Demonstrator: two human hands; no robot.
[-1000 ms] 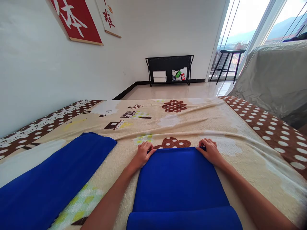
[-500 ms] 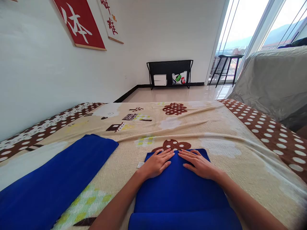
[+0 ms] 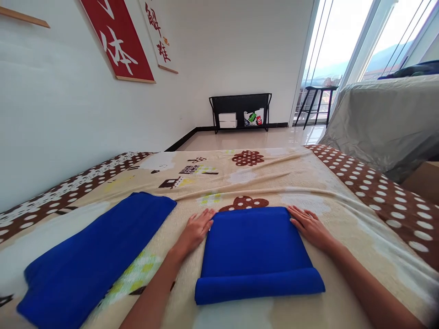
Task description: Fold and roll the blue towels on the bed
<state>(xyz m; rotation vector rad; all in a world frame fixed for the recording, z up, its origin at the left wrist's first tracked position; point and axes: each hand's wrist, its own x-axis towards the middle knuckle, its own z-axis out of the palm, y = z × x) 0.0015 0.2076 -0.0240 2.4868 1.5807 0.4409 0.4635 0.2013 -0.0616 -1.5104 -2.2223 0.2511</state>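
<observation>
A blue cloth (image 3: 254, 242), folded into a rough rectangle, lies flat on the patterned blanket (image 3: 219, 180) in front of me. Its near edge forms a thick rolled fold. My left hand (image 3: 197, 230) rests at the cloth's far left corner, fingers stretched out and touching its edge. At the far right corner lies my right hand (image 3: 310, 228), flat, with its fingertips at the edge. Neither hand grips anything. Off to the left, a second long blue cloth (image 3: 99, 256) is spread at a slant, with no hand on it.
Brown polka-dot borders (image 3: 380, 192) run along the blanket's sides. A white wall with hanging scrolls (image 3: 125, 50) rises on the left. Beyond the bed stand a black rack (image 3: 240, 112) and a dark stool (image 3: 315, 105). Covered furniture (image 3: 387, 119) stands at the right.
My hands have moved apart, from the middle of the cloth's far edge to its two far corners. The white label beside the cloth is now mostly hidden. The view has tilted up slightly.
</observation>
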